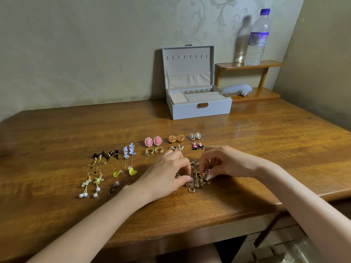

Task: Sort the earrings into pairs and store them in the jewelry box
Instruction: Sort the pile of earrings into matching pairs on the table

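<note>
Wooden desk (pixel 266 149) — left hand (pixel 167 173), right hand (pixel 224 162), curled fingers in earring pile (pixel 197 180).

The left hand (pixel 167 175) and right hand (pixel 226 164) curled into a heap of gold-toned earrings (pixel 198 180) on the wooden table (pixel 275 149), each apparently pinching a piece. Rows of sorted pairs (pixel 153 141) lay to the left and just beyond the heap, and the open grey jewelry box (pixel 190 112) stood farther back.
</note>
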The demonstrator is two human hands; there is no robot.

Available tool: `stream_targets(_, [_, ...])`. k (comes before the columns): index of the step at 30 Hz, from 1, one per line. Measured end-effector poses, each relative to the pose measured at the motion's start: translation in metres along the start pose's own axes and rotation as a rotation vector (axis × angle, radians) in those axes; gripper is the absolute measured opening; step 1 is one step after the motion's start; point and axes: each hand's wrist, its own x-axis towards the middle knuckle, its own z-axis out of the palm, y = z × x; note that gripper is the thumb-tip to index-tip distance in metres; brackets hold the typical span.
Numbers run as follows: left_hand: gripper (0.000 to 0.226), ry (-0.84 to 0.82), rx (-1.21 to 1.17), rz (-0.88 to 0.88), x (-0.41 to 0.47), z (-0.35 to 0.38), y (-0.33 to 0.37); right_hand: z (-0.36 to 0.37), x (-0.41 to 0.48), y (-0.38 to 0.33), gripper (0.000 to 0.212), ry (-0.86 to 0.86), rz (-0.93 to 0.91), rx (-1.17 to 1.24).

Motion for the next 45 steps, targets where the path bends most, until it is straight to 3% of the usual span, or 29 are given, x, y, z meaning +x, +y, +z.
stream_targets(4, [0.014, 0.053, -0.037, 0.015, 0.004, 0.004, 0.005, -0.002, -0.002, 0.001, 0.022, -0.006, 0.0, 0.02])
stream_targets(17, [0.015, -0.076, 0.03, 0.076, 0.02, 0.001, 0.008, -0.002, -0.001, -0.002, 0.019, -0.041, 0.02, -0.051])
stream_targets(25, [0.005, -0.039, 0.012, 0.041, 0.016, 0.0, 0.001, -0.003, -0.008, 0.0, 0.014, -0.016, -0.023, 0.038])
stream_targets(30, [0.016, 0.016, 0.014, 0.018, 0.017, 0.001, 0.003, 0.005, -0.004, -0.008, 0.023, 0.02, 0.011, -0.034])
stream_targets(33, [0.027, -0.028, 0.075, 0.009, 0.021, 0.003, 0.006, 0.002, -0.003, -0.009, 0.02, 0.001, 0.052, -0.059])
stream_targets(39, [0.019, -0.101, 0.05, -0.021, 0.022, -0.001, 0.004, -0.004, -0.006, -0.01, 0.018, -0.061, 0.085, -0.06])
stream_targets(41, [0.016, -0.036, 0.001, -0.057, 0.021, -0.003, 0.001, -0.007, -0.006, -0.008, 0.021, -0.003, 0.078, -0.029])
stream_targets(45, [0.011, 0.152, -0.087, -0.174, 0.026, -0.005, 0.0, -0.002, 0.007, -0.005, 0.012, 0.277, 0.059, -0.046])
